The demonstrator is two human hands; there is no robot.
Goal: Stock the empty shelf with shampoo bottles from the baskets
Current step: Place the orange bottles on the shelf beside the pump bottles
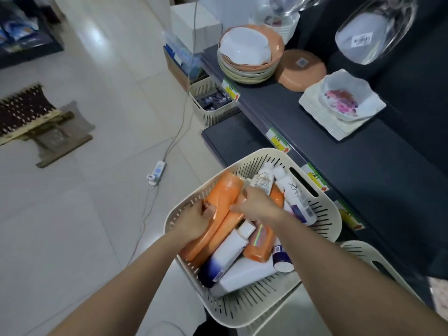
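Observation:
A cream slotted basket sits on the floor by the dark shelving, filled with several shampoo bottles. A large orange bottle lies on top at the basket's left. My left hand grips its lower part. My right hand is closed on a second orange bottle right beside it. A white and purple bottle and a small orange bottle lie below my hands. White bottles lean at the far right of the basket. The dark shelf beside the basket has bare room.
Stacked bowls, an upturned orange bowl and a floral dish stand on the shelf. A second cream basket sits at the right, a smaller basket further off. A power strip with cable and a mat lie on the tiled floor.

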